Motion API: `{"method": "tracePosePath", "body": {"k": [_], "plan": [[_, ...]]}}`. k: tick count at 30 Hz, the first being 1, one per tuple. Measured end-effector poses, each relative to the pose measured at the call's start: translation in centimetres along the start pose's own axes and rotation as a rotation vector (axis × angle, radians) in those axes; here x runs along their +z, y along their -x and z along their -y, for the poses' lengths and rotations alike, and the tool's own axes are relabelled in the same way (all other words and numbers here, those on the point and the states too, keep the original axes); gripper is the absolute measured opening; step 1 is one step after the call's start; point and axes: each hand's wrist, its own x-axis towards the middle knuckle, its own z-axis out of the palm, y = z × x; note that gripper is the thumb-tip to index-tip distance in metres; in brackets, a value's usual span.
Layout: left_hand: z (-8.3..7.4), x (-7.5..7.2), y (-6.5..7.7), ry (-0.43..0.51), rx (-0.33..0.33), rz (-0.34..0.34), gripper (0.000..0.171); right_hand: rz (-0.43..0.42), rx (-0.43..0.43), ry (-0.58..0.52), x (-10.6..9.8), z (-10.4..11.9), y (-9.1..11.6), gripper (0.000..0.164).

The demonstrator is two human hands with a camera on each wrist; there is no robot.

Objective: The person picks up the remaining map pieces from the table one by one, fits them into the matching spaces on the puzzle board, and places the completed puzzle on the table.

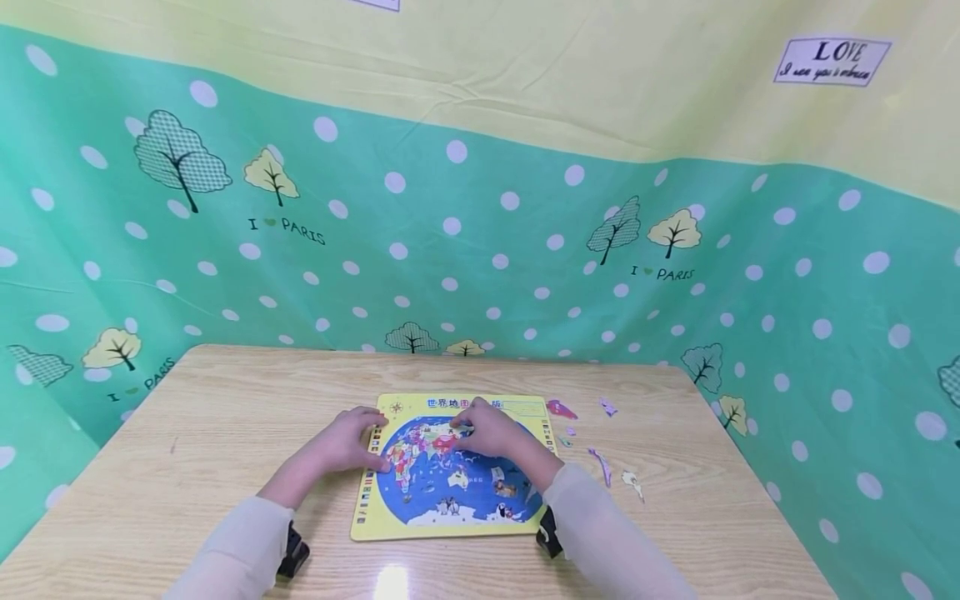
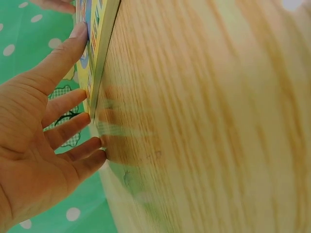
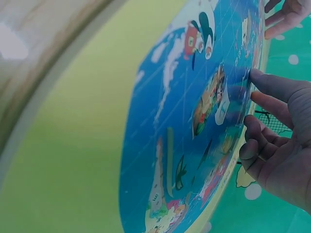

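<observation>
A yellow-bordered world map puzzle board (image 1: pixel 366 527) lies flat on the table, with a blue ocean and coloured continents. My left hand (image 1: pixel 348 442) is at its left edge, thumb on the map's border and fingers spread loosely, as the left wrist view also shows. Over the upper middle of the map, my right hand (image 1: pixel 491 431) touches the surface around the red and white Asian area with thumb and index finger. In the right wrist view its other fingers (image 3: pixel 250 148) bend loosely near the board. No piece shows between thumb and index finger.
Several loose puzzle pieces lie right of the board, among them a red one (image 1: pixel 561 408), a long purple one (image 1: pixel 601 467) and a whitish one (image 1: pixel 633 483). A green and yellow patterned cloth (image 1: pixel 450 200) hangs behind the wooden table (image 1: pixel 247 392).
</observation>
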Motion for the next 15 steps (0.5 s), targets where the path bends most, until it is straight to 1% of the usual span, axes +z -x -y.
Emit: {"method": "tracePosePath", "body": {"k": [6, 15], "plan": [[-0.03, -0.14, 0.02, 0.009, -0.005, -0.003, 0.083, -0.004, -0.01, 0.026, -0.07, 0.2, -0.16, 0.036], [-0.27, -0.25, 0.27, 0.015, 0.001, -0.002, 0.082, 0.011, -0.012, 0.021, -0.15, 0.32, -0.03, 0.034]]}}
